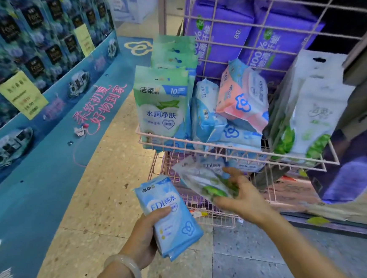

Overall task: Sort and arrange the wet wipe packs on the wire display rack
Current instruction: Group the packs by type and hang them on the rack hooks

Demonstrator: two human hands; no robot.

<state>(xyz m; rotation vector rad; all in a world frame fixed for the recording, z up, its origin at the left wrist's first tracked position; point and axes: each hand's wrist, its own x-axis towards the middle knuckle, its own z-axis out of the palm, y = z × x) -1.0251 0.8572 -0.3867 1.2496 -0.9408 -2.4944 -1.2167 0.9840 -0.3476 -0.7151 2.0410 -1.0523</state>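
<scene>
Fingers of the right hand [237, 191] curl round the lower end of a green-and-white wipe pack [205, 178], thumb below and fingertips on top; the pack is blurred, so the exact pinch is hard to read. Its long axis runs up and to the left from the hand, the free end pointing toward the front rail of the wire basket [234, 150], just below that rail. The matching white packs with green leaves [312, 111] stand upright at the basket's right end, up and to the right of the hand, so the right hand is the nearer one for that slot, by my reading.

Down on the left, the left hand [146, 231] grips a small stack of light blue packs [173, 214], thumb across the top face, fingers underneath. The stack's long axis slopes from upper left to lower right, well apart from the basket. More blue packs [207, 115] lie jumbled in the basket's middle, with a pink pack [241, 99] tilted on top of them and tall green packs [164, 107] upright at the left end.

All the packs are soft, glossy film pouches, flat and floppy; the rack is thin pink coated wire in an open grid.
</scene>
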